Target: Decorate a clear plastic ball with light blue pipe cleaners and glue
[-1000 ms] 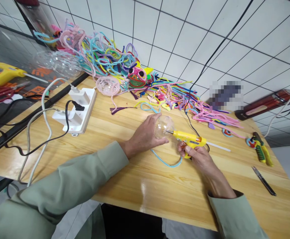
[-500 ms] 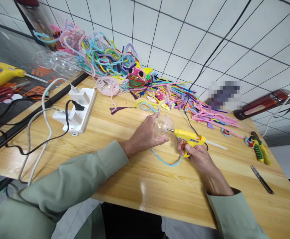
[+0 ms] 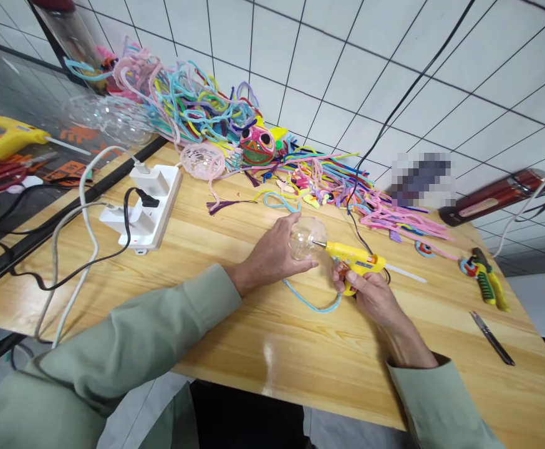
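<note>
Around the left side of a clear plastic ball (image 3: 306, 236) curls my left hand (image 3: 279, 251), thumb below and fingers above. My right hand (image 3: 370, 292) grips a yellow hot glue gun (image 3: 354, 257), fingers wrapped round its handle and trigger. The gun's metal nozzle reaches the ball's right side; whether it touches cannot be made out. A white glue stick (image 3: 407, 273) pokes out of the gun's back. Beneath the ball and hands, a light blue fuzzy stem (image 3: 312, 306) lies curved on the wooden table (image 3: 254, 337).
A white power strip (image 3: 158, 209) with cables sits left. Tangled pipe cleaners (image 3: 197, 106) line the wall, near a decorated ball (image 3: 257, 144). At right lie pliers (image 3: 486, 280), a small cutter (image 3: 492, 338) and a red flask (image 3: 499, 194). Another glue gun (image 3: 13, 137) rests far left.
Almost nothing differs. The glue gun's nozzle and the ball have shifted very slightly, with both hands keeping their hold.
</note>
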`<state>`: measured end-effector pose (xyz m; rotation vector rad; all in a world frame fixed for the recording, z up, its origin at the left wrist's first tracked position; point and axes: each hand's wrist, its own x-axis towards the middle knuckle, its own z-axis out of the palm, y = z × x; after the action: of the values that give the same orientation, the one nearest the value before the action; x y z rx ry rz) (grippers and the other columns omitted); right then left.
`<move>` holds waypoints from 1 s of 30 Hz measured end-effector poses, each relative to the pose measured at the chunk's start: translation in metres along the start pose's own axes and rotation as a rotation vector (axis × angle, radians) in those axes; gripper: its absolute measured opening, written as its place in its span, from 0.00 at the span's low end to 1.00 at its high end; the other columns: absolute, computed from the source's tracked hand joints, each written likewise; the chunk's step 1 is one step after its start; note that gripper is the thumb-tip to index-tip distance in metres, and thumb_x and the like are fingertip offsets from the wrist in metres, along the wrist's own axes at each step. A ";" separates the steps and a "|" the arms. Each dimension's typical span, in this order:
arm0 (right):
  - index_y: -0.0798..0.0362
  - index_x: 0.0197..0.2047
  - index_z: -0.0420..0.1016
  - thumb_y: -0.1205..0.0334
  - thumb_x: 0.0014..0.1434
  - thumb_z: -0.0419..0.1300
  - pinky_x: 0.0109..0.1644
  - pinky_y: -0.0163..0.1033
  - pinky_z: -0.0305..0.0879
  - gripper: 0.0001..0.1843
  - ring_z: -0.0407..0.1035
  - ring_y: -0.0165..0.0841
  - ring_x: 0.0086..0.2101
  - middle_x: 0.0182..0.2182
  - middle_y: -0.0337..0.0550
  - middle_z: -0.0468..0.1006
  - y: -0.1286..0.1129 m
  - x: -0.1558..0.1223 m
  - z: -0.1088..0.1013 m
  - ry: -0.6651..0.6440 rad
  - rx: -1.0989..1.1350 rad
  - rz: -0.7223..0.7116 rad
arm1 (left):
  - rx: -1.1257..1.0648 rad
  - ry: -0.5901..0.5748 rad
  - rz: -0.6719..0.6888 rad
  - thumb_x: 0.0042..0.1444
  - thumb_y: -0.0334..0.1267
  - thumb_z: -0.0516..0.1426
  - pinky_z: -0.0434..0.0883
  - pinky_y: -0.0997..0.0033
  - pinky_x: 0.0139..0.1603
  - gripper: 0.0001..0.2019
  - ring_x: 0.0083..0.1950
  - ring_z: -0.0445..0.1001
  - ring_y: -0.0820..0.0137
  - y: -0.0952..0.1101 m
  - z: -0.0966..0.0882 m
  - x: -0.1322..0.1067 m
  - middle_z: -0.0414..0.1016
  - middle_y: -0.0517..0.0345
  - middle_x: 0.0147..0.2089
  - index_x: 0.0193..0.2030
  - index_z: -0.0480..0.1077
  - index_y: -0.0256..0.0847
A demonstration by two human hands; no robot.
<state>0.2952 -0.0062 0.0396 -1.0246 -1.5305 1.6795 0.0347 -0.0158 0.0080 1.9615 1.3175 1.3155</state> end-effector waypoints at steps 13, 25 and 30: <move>0.50 0.39 0.84 0.37 0.57 0.74 0.37 0.42 0.64 0.24 0.67 0.35 0.29 0.29 0.42 0.78 0.004 0.000 -0.004 0.005 -0.024 0.004 | -0.006 -0.004 -0.019 0.51 0.51 0.74 0.70 0.39 0.73 0.52 0.73 0.69 0.44 0.001 -0.001 0.000 0.67 0.32 0.72 0.75 0.54 0.38; 0.51 0.38 0.83 0.35 0.55 0.74 0.36 0.42 0.65 0.26 0.67 0.35 0.29 0.31 0.42 0.78 -0.003 -0.001 -0.004 0.026 -0.064 0.004 | -0.015 -0.002 -0.025 0.51 0.51 0.74 0.69 0.40 0.74 0.52 0.74 0.69 0.43 0.003 -0.001 0.001 0.66 0.30 0.72 0.74 0.54 0.35; 0.51 0.37 0.82 0.34 0.54 0.74 0.36 0.42 0.65 0.27 0.67 0.35 0.29 0.31 0.43 0.78 -0.005 -0.002 -0.003 0.032 -0.086 0.012 | -0.035 0.002 -0.030 0.52 0.52 0.74 0.71 0.41 0.73 0.51 0.73 0.69 0.45 0.002 -0.001 0.000 0.67 0.33 0.72 0.75 0.54 0.39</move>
<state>0.2986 -0.0056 0.0445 -1.1026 -1.5907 1.6094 0.0348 -0.0163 0.0098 1.9107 1.3106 1.3178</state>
